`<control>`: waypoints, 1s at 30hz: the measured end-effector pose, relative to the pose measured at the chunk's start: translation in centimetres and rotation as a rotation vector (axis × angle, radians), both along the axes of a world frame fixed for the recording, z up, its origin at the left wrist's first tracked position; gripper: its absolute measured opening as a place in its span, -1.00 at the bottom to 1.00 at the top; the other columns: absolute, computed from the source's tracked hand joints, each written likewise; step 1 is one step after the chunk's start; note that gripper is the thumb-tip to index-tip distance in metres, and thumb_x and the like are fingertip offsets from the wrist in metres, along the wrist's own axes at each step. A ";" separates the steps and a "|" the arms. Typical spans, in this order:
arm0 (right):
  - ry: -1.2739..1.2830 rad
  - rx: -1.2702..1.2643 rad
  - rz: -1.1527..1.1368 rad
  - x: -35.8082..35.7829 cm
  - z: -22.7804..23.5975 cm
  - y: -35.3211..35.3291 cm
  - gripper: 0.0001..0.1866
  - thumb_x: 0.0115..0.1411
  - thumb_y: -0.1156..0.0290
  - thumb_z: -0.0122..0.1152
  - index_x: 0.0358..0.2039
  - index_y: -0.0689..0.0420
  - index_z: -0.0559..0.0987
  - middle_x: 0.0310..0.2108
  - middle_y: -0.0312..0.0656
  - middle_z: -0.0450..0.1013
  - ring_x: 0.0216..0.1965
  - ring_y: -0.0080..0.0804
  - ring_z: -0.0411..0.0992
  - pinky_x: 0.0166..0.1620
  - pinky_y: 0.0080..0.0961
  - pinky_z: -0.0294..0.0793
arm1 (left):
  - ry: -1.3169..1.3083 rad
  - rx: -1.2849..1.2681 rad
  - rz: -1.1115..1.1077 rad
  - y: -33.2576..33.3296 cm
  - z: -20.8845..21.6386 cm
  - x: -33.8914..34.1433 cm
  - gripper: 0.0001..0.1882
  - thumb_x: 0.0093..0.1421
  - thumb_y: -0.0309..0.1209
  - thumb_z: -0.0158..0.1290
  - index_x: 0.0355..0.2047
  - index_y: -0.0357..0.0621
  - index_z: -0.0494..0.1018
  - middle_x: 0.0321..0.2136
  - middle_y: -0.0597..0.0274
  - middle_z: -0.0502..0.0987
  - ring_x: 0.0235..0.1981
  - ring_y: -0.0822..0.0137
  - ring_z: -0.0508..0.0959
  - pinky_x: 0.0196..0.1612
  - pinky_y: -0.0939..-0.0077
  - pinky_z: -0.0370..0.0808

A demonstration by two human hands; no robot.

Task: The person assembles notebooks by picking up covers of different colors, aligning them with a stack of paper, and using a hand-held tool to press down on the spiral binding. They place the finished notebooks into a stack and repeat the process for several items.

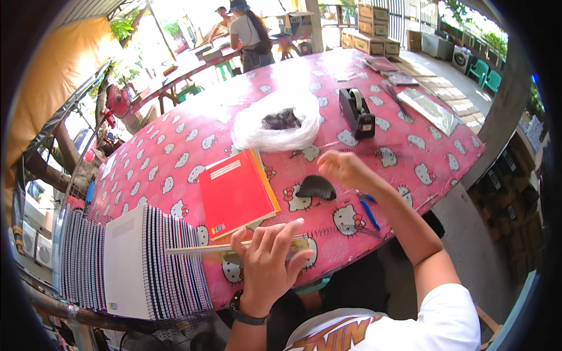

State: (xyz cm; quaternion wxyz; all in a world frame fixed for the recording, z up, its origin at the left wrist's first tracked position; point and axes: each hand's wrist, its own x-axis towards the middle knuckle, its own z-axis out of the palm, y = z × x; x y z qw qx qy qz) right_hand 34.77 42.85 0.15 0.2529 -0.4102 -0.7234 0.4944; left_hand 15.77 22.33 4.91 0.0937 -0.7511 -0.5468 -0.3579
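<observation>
My left hand (269,260), with a dark band on its wrist, grips a thin notebook (202,249) seen nearly edge-on, thumb on the near side and fingers over the top. From the notebook's right end a dark spiral wire coil (331,231) sticks out. Above the table my right hand (345,169) has its fingers curled together in a pinch; whatever is between them is too small to tell. Just behind it lie loose spiral coils (389,151). A black curved piece (316,188) and blue-handled pliers (370,212) rest near that hand.
Red and orange notebooks (237,190) lie mid-table; a tall row of spiral-bound notebooks (175,263) fills the left. Farther back are a white plastic bag (249,126) with dark contents, a black tape dispenser (356,114) and clear plastic sleeves (430,108). Two people stand at another table.
</observation>
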 end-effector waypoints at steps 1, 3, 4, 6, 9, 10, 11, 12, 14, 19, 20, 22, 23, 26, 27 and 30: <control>-0.086 0.388 0.124 -0.1 -3.0 1.7 -0.57 0.03 0.33 0.25 -0.08 0.17 0.45 -0.18 -0.04 0.42 -0.14 -0.19 0.42 -0.07 -0.33 0.42 | -0.048 0.009 -0.034 0.2 0.3 0.1 -0.91 0.14 -0.27 0.03 -0.35 0.09 0.45 -0.42 0.51 0.45 -0.32 0.44 0.44 0.01 0.20 0.01; -0.344 0.621 0.290 -1.1 -6.7 3.1 -0.32 -0.15 0.15 0.39 0.01 0.06 0.40 0.05 0.05 0.28 0.09 0.01 0.22 0.10 -0.15 0.27 | -0.052 0.005 -0.033 -0.1 0.0 -0.4 -0.90 0.15 -0.27 0.02 -0.34 0.08 0.46 -0.41 0.48 0.46 -0.30 0.41 0.45 0.02 0.21 0.01; -0.497 0.673 0.339 -0.9 -8.7 3.6 -0.26 -0.19 0.10 0.40 0.05 -0.02 0.38 0.08 0.02 0.24 0.10 0.07 0.19 0.09 -0.15 0.28 | -0.050 -0.029 -0.054 -0.1 0.0 -0.5 -0.89 0.15 -0.28 0.01 -0.33 0.08 0.47 -0.41 0.46 0.47 -0.29 0.39 0.46 0.03 0.22 0.01; -0.671 0.507 0.250 -3.2 -5.6 0.8 -0.20 -0.17 -0.11 0.34 0.07 -0.03 0.36 0.02 0.08 0.27 0.10 0.05 0.21 0.08 -0.16 0.29 | -0.009 -0.009 0.005 -0.4 0.1 -1.0 -0.89 0.14 -0.29 0.02 -0.32 0.09 0.47 -0.40 0.47 0.48 -0.30 0.39 0.46 0.03 0.23 0.01; -0.787 0.353 0.308 -3.8 -3.2 -1.1 -0.10 -0.20 -0.32 0.24 0.06 0.03 0.37 -0.04 0.12 0.29 0.06 0.04 0.26 0.08 -0.20 0.29 | -0.032 0.014 0.012 -0.4 0.2 -1.0 -0.87 0.12 -0.28 0.04 -0.31 0.11 0.48 -0.41 0.48 0.48 -0.32 0.40 0.47 0.02 0.25 0.02; -0.812 0.267 0.366 -3.8 -2.7 -1.0 -0.09 -0.23 -0.31 0.27 0.05 0.04 0.37 0.04 0.12 0.23 0.10 0.07 0.22 0.10 -0.16 0.26 | -0.030 -0.008 -0.019 -0.4 0.3 -1.1 -0.86 0.12 -0.27 0.05 -0.29 0.11 0.48 -0.40 0.48 0.48 -0.33 0.41 0.47 0.02 0.24 0.02; -0.815 0.276 0.371 -4.2 -2.6 -0.9 -0.09 -0.23 -0.31 0.27 0.05 0.04 0.37 0.04 0.12 0.23 0.10 0.07 0.22 0.10 -0.16 0.26 | -0.026 -0.031 -0.048 -0.4 0.3 -1.3 -0.84 0.11 -0.25 0.06 -0.28 0.11 0.47 -0.39 0.49 0.48 -0.34 0.41 0.47 0.02 0.24 0.02; -0.817 0.447 0.333 -4.4 -2.7 -1.0 -0.11 -0.25 -0.27 0.30 0.04 0.03 0.37 0.07 0.11 0.19 0.11 0.09 0.19 0.12 -0.14 0.24 | -0.035 -0.022 -0.047 -0.4 0.1 -1.3 -0.84 0.11 -0.25 0.06 -0.28 0.11 0.47 -0.39 0.49 0.48 -0.34 0.41 0.47 0.02 0.24 0.02; -0.610 0.832 0.292 -4.0 -5.0 -0.5 -0.18 -0.29 -0.14 0.39 0.00 -0.02 0.40 0.11 0.07 0.12 0.08 0.09 0.16 0.10 -0.09 0.23 | 0.054 -0.061 0.009 -0.3 -0.4 -1.2 -0.81 0.09 -0.22 0.08 -0.28 0.11 0.46 -0.36 0.51 0.49 -0.34 0.44 0.47 0.02 0.23 0.03; -0.436 0.819 0.371 -4.8 -8.0 0.5 -0.27 -0.26 -0.11 0.39 -0.05 -0.11 0.43 0.05 0.07 0.16 0.02 0.09 0.19 0.04 -0.10 0.27 | -0.022 0.006 0.043 -0.3 0.2 -0.5 -0.83 0.07 -0.24 0.10 -0.32 0.10 0.45 -0.37 0.54 0.48 -0.34 0.45 0.48 0.03 0.22 0.04; -0.471 0.791 0.343 -4.9 -7.8 0.1 -0.27 -0.25 -0.13 0.38 -0.05 -0.10 0.43 0.04 0.08 0.16 0.02 0.10 0.19 0.04 -0.09 0.27 | 0.021 -0.007 0.030 -0.3 -0.1 -0.8 -0.84 0.06 -0.25 0.11 -0.33 0.09 0.45 -0.37 0.55 0.48 -0.34 0.45 0.48 0.04 0.21 0.04; -0.510 0.772 0.274 -4.6 -7.7 -0.5 -0.28 -0.23 -0.19 0.35 -0.08 -0.08 0.44 0.01 0.10 0.19 0.02 0.11 0.20 0.03 -0.10 0.27 | 0.023 -0.007 0.041 -0.3 -0.7 -0.8 -0.83 0.06 -0.24 0.11 -0.33 0.10 0.45 -0.36 0.55 0.48 -0.34 0.46 0.48 0.05 0.20 0.03; -0.517 0.775 0.277 -4.6 -7.9 -0.7 -0.28 -0.23 -0.19 0.35 -0.08 -0.08 0.44 0.01 0.10 0.19 0.02 0.11 0.20 0.03 -0.10 0.27 | 0.030 -0.011 0.045 -0.3 -0.9 -0.8 -0.83 0.06 -0.24 0.12 -0.32 0.11 0.45 -0.35 0.56 0.48 -0.33 0.46 0.48 0.07 0.19 0.02; -0.553 0.794 0.175 -2.8 -8.0 -0.7 -0.31 -0.19 -0.14 0.35 -0.06 -0.10 0.44 -0.06 0.11 0.27 -0.01 0.10 0.23 0.04 -0.13 0.27 | -0.086 0.071 0.000 0.0 0.2 -0.1 -0.82 0.05 -0.21 0.13 -0.34 0.12 0.46 -0.36 0.56 0.47 -0.32 0.48 0.48 0.09 0.18 0.00; -0.431 0.729 0.123 -1.9 -7.5 -0.6 -0.34 -0.16 -0.10 0.35 -0.07 -0.05 0.45 -0.10 0.09 0.31 -0.04 0.06 0.26 0.03 -0.16 0.27 | -0.084 0.073 0.006 0.1 -0.1 -0.2 -0.82 0.05 -0.21 0.13 -0.34 0.12 0.46 -0.36 0.56 0.47 -0.32 0.48 0.48 0.09 0.18 0.00; 0.422 0.084 0.034 -0.5 -0.7 -5.1 -0.54 0.01 0.08 0.27 -0.22 0.19 0.53 -0.14 -0.09 0.39 -0.09 -0.31 0.36 -0.02 -0.42 0.33 | 0.023 0.062 0.052 -0.2 -0.9 -1.5 -0.81 0.05 -0.17 0.14 -0.35 0.13 0.46 -0.36 0.56 0.47 -0.30 0.48 0.48 0.10 0.17 -0.01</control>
